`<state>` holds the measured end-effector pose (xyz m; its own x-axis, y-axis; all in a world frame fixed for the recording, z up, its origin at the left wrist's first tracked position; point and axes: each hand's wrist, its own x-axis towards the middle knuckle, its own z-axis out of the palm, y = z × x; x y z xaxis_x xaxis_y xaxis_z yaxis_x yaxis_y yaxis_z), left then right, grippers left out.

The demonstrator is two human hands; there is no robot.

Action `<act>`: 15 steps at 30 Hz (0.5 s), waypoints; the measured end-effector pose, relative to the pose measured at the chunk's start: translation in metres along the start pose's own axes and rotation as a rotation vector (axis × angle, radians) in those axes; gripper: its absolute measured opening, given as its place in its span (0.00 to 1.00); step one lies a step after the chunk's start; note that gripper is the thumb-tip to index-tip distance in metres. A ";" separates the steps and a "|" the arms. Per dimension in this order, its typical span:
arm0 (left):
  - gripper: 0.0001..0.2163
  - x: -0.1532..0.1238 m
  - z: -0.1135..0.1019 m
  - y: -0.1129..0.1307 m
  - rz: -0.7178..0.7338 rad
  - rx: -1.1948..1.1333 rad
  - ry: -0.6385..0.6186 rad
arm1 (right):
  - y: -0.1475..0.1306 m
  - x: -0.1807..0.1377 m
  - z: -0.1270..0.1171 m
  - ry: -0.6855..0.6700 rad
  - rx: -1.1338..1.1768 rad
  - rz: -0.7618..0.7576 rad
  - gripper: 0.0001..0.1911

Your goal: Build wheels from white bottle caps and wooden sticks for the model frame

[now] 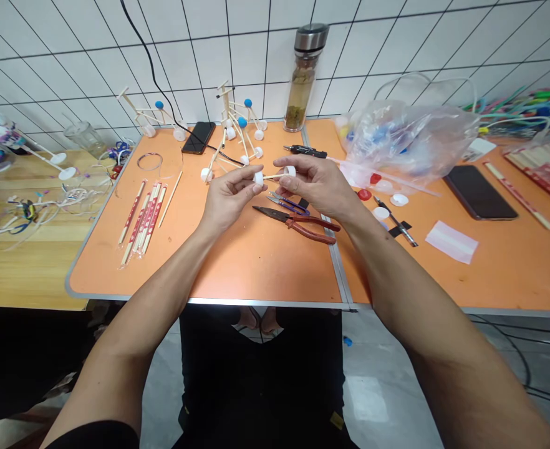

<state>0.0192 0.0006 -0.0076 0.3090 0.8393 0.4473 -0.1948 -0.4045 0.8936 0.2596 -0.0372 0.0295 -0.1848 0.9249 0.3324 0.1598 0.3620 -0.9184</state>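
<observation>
Between my two hands runs a short wooden stick (271,177) with a white bottle cap at each end. My left hand (228,194) pinches the left bottle cap (258,179) between thumb and fingers. With thumb and index finger, my right hand (313,182) grips the right bottle cap (289,171). Both hands hover over the orange table (251,268). Just below them lie red-handled pliers (298,223) and small thread snips (290,202), partly overlapping. Behind my hands stand stick models (231,118) with white caps and blue balls.
Packaged chopsticks (146,218) and a bare stick (170,198) lie at left. A phone (199,137) and a glass tea bottle (302,78) are at the back. To the right are a plastic bag (406,134), loose caps (381,213), a craft knife (396,221) and another phone (481,192).
</observation>
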 end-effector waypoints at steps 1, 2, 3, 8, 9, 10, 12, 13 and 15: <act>0.25 0.000 0.000 -0.001 -0.009 0.013 -0.015 | -0.001 -0.001 0.002 0.008 -0.071 -0.038 0.30; 0.26 0.000 0.000 -0.002 -0.017 0.027 -0.030 | -0.002 -0.001 0.003 0.020 -0.153 -0.085 0.27; 0.26 0.000 0.000 -0.003 -0.024 0.041 -0.043 | -0.002 -0.002 0.005 0.033 -0.236 -0.135 0.24; 0.29 -0.001 0.003 -0.003 -0.029 0.048 -0.052 | 0.001 -0.004 0.011 0.046 -0.452 -0.292 0.15; 0.29 -0.002 0.005 -0.003 -0.025 0.038 -0.048 | 0.002 -0.004 0.012 0.038 -0.463 -0.303 0.14; 0.28 -0.002 0.007 -0.002 -0.021 0.028 -0.042 | 0.003 -0.005 0.013 0.035 -0.474 -0.312 0.14; 0.26 -0.005 0.010 -0.001 -0.016 0.018 -0.006 | 0.006 -0.005 0.016 0.058 -0.504 -0.326 0.13; 0.25 -0.006 0.011 -0.001 -0.019 0.023 0.025 | 0.007 -0.005 0.018 0.080 -0.525 -0.332 0.13; 0.25 -0.009 0.014 0.000 -0.033 0.054 0.104 | 0.010 -0.005 0.023 0.120 -0.574 -0.340 0.13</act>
<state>0.0297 -0.0122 -0.0111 0.2158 0.8843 0.4141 -0.1350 -0.3930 0.9096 0.2397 -0.0409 0.0133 -0.2120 0.7433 0.6344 0.6074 0.6088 -0.5103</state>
